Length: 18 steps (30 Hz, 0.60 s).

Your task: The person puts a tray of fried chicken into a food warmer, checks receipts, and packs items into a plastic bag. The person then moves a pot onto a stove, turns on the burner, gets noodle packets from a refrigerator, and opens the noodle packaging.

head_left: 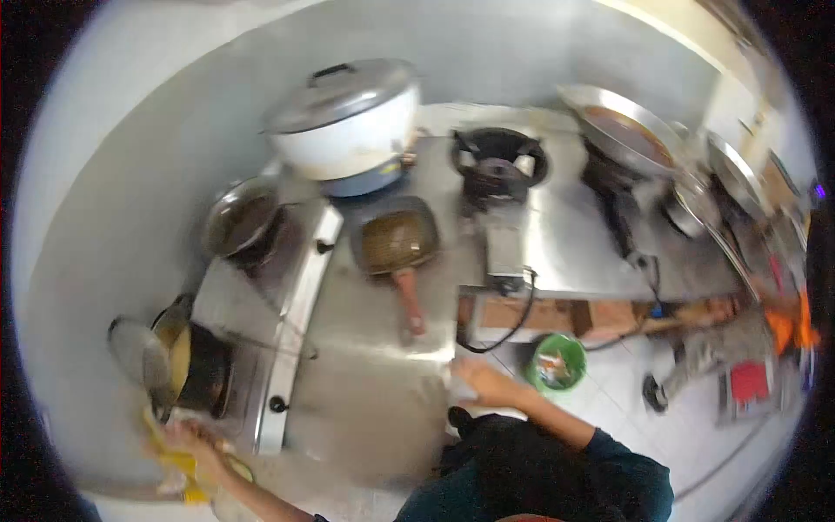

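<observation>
At the lower left, my left hand [196,442] is beside a yellow item [165,461], perhaps packaging; motion blurs the fingers, so a hold on it cannot be confirmed. Just above that hand is a black pot [207,374] with yellowish liquid inside. A mesh strainer [143,365] rests at its rim, its long thin handle reaching across the stove front. By the right edge of the steel counter [365,409] hovers my right hand [489,383], with smeared fingers and nothing visible in it. A square pan [396,242] with a brown handle lies on the counter ahead.
A second pot [243,217] sits on the rear burner of the stove [300,322]. Behind are a large rice cooker [348,130], a black burner [498,165] and a wok [631,135] of brown liquid. A green bin [557,364] and another person's leg [713,352] are at right.
</observation>
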Available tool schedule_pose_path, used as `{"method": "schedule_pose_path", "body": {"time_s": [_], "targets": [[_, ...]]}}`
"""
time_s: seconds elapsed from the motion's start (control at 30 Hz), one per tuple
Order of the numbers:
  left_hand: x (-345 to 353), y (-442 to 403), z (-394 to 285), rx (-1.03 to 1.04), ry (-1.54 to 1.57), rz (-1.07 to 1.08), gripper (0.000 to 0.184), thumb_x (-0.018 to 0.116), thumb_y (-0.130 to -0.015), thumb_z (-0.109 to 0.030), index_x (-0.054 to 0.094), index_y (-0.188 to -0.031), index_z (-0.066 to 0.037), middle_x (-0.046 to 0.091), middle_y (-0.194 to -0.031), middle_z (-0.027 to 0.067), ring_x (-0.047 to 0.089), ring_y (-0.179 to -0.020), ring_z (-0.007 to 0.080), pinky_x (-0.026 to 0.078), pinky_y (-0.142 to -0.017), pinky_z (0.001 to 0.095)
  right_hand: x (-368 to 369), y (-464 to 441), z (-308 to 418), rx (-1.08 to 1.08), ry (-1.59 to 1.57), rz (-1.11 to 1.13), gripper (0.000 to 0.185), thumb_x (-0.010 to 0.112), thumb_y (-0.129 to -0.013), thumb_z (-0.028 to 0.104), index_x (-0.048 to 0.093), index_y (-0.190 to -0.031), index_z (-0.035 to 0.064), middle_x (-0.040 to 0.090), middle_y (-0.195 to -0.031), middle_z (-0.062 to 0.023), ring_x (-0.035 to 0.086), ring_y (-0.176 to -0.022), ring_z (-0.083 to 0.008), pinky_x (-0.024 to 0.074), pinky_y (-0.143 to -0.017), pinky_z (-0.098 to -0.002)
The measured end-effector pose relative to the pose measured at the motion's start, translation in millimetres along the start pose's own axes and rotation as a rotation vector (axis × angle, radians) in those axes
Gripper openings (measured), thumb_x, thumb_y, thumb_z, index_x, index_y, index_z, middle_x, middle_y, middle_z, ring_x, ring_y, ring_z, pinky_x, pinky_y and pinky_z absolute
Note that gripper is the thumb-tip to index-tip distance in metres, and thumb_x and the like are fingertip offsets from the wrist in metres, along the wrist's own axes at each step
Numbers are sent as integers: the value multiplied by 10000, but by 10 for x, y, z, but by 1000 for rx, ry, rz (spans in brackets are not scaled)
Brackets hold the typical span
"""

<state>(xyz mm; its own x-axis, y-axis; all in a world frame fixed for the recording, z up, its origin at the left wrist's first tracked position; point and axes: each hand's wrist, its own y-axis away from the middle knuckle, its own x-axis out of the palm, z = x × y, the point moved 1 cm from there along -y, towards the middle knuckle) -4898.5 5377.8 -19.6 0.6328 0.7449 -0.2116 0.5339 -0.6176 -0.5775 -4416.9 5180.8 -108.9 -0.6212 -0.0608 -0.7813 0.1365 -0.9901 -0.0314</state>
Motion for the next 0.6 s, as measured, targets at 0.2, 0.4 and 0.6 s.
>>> {"method": "schedule_pose_path", "body": {"time_s": [0.2, 0.4, 0.6], "targets": [[359, 146, -210, -143, 315, 36, 300, 403, -810, -382, 487, -805, -94, 486, -681, 15, 362, -493, 71, 249, -417, 182, -1447, 1325, -71, 496, 721, -1044, 997, 772, -387, 168, 235, -1222, 81, 150, -1294, -205, 157, -1184, -372, 121, -960, -454], [494, 773, -897, -128, 409, 106, 281, 388, -821, -340, 446, -916, -82, 456, -825, 47, 360, -660, 124, 258, -552, 233, -2015, 2412, 546, 629, 1159, -1274, 976, 770, -421, 282, 226, -1217, 135, 176, -1309, -129, 104, -1205, -313, 103, -969, -428], [574, 1153, -1308, -190, 526, 195, 301, 373, -832, -298, 405, -1027, -71, 427, -969, 79, 358, -827, 177, 268, -688, 284, -1911, 2943, 1000, 676, 1272, -1248, 1095, 788, -355, 336, 157, -1233, 164, 54, -1319, -177, 10, -1209, -355, 79, -958, -466]]}}
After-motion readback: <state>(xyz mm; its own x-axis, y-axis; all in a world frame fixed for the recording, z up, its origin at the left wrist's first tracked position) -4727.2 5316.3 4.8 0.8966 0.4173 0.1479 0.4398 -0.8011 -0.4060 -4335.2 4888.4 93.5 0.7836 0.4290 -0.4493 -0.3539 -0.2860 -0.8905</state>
